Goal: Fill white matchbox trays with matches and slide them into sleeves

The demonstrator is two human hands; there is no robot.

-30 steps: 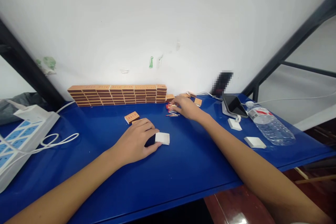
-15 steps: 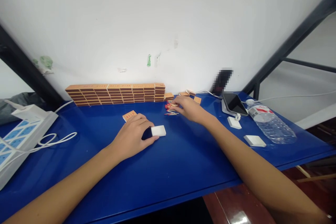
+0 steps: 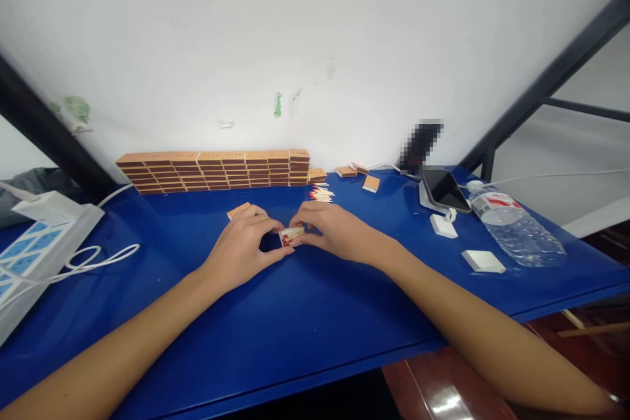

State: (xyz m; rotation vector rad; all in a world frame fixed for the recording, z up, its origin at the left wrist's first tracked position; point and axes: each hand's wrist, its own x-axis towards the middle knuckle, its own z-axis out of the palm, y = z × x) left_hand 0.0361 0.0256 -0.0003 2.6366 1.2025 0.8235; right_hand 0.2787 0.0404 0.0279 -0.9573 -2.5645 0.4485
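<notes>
My left hand point(image 3: 249, 236) grips the left end of a small white matchbox tray point(image 3: 283, 236) between thumb and fingers. Red-tipped matches point(image 3: 294, 234) lie in the tray. My right hand point(image 3: 327, 230) is closed at the tray's right end, its thumb and fingers pinched around the pale ends of the matches. Just behind the right hand is a loose pile of matches point(image 3: 322, 193) with red heads. An orange matchbox sleeve point(image 3: 238, 210) lies behind my left hand, partly covered by it.
A long stack of matchboxes point(image 3: 216, 170) lines the wall, with several loose boxes point(image 3: 371, 184) to its right. A power strip point(image 3: 49, 252) with white cables stands left. A phone point(image 3: 445, 190), white blocks point(image 3: 483, 261) and a plastic bottle point(image 3: 522, 226) are on the right.
My right hand has come from the match pile toward me and left, to the tray. Matches now show in the tray, which looked bare before. The pile looks smaller.
</notes>
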